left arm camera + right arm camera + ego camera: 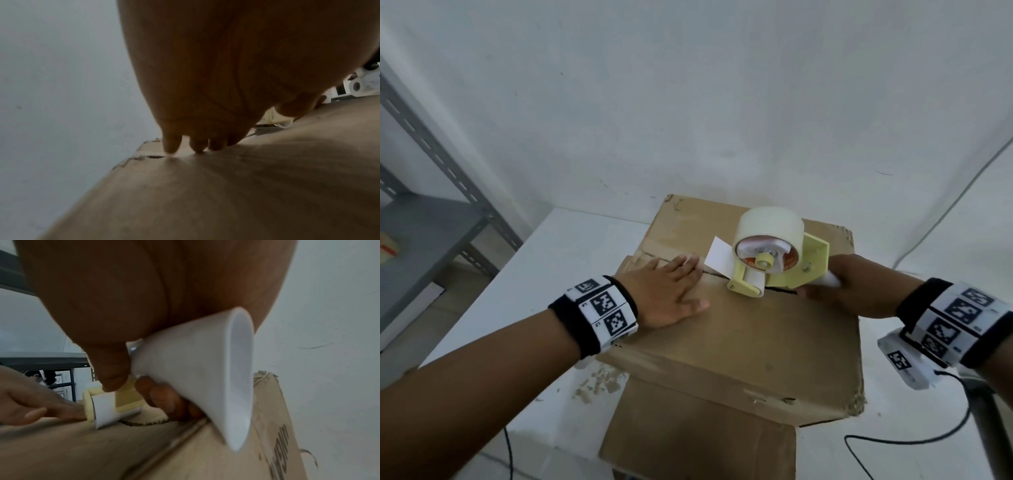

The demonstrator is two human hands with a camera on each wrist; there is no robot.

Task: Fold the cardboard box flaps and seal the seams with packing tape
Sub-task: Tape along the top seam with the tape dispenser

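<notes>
A: Location of the cardboard box [739,342]?

B: Centre frame, flaps folded flat, centre seam [779,291] untaped.

A: Left hand [666,291]?

B: Flat, fingers straight, pressing the flaps beside the seam.

A: Right hand [835,286]?

B: Fingers wrapped round the white handle of the tape dispenser [774,260], its roller touching the seam, right of centre.

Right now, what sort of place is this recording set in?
Probably a storeroom or small packing area: a grey slotted metal shelving unit by a bare white wall, and a worn cardboard box on a white table.
</notes>
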